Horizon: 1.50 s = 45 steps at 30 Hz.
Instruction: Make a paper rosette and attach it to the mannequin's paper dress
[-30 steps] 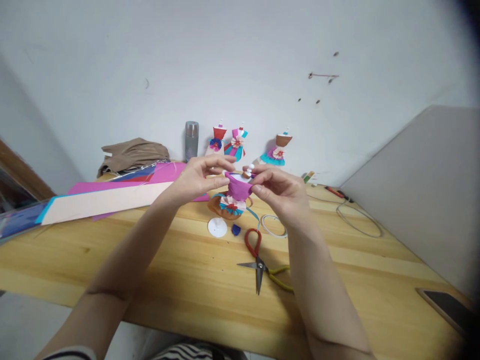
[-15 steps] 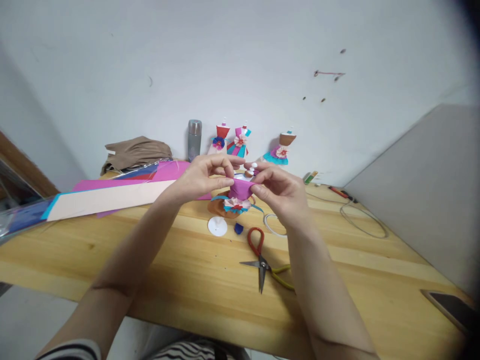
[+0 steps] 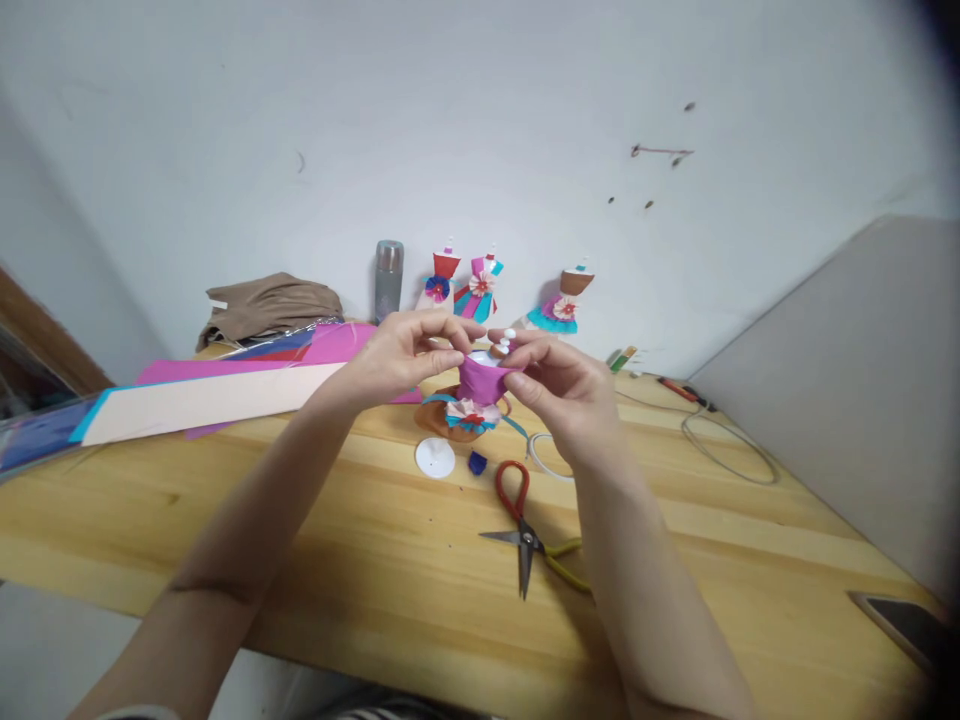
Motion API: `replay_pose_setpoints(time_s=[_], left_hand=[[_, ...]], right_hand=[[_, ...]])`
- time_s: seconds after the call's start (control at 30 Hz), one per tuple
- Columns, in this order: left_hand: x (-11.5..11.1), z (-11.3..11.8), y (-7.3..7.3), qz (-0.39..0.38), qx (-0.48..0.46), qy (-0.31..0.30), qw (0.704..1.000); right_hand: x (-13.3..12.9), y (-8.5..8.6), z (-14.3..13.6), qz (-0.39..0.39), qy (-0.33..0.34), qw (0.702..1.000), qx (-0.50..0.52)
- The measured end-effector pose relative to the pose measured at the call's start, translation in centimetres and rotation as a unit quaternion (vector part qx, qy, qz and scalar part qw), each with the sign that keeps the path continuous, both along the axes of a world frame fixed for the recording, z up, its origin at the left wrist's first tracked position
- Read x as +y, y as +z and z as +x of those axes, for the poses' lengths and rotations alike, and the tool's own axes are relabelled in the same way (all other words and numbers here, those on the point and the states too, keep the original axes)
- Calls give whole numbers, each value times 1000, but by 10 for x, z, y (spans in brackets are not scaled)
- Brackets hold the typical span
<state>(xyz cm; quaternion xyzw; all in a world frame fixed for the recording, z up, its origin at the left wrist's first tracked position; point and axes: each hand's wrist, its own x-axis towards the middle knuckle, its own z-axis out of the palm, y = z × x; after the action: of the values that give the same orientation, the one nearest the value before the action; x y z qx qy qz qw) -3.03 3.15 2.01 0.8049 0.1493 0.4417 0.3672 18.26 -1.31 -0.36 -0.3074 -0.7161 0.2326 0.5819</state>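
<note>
A small dress figure with a magenta top (image 3: 481, 382), a pink and blue ruffle (image 3: 472, 414) and a brown skirt stands on the wooden table. My left hand (image 3: 416, 355) pinches the upper left edge of the magenta top between thumb and fingers. On the opposite side my right hand (image 3: 551, 375) grips the right edge of the same top, its thumb in front. White beads (image 3: 510, 336) on a brown piece rise out of the top's opening between the hands. A white disc (image 3: 435, 458) and a dark blue scrap (image 3: 478, 462) lie just in front.
Scissors (image 3: 528, 540) lie spread on the table (image 3: 360, 560). Coloured sheets (image 3: 217, 402) and brown cloth (image 3: 270, 308) are at left. A flask (image 3: 388, 280) and three dress figures (image 3: 576, 282) stand by the wall. A phone (image 3: 892, 620) and cable (image 3: 731, 470) are at right.
The rim of the magenta top now shows more of its white inside. The fingers have shifted slightly along its edge, and both hands keep their hold.
</note>
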Motion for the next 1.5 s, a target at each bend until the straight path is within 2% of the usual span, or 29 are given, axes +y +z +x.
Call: replay_pose_setpoints(time_s=[0.2, 0.5, 0.67, 1.0, 1.37, 1.5], left_hand=[[-5, 3, 1, 28, 7, 25, 999], [-1, 3, 0, 29, -2, 42, 999], [-3, 4, 1, 41, 4, 65, 997], [-1, 2, -1, 114, 2, 102, 988], [3, 2, -7, 207, 39, 150, 966], [1, 3, -6, 215, 27, 139, 966]], right_hand=[[-1, 1, 0, 31, -35, 999, -7], [-5, 5, -2, -18, 3, 999, 45], [-6, 3, -2, -35, -7, 998, 51], [-5, 3, 0, -1, -8, 1000, 13], [-6, 4, 1, 61, -49, 996, -42], [-7, 6, 0, 94, -73, 991, -64]])
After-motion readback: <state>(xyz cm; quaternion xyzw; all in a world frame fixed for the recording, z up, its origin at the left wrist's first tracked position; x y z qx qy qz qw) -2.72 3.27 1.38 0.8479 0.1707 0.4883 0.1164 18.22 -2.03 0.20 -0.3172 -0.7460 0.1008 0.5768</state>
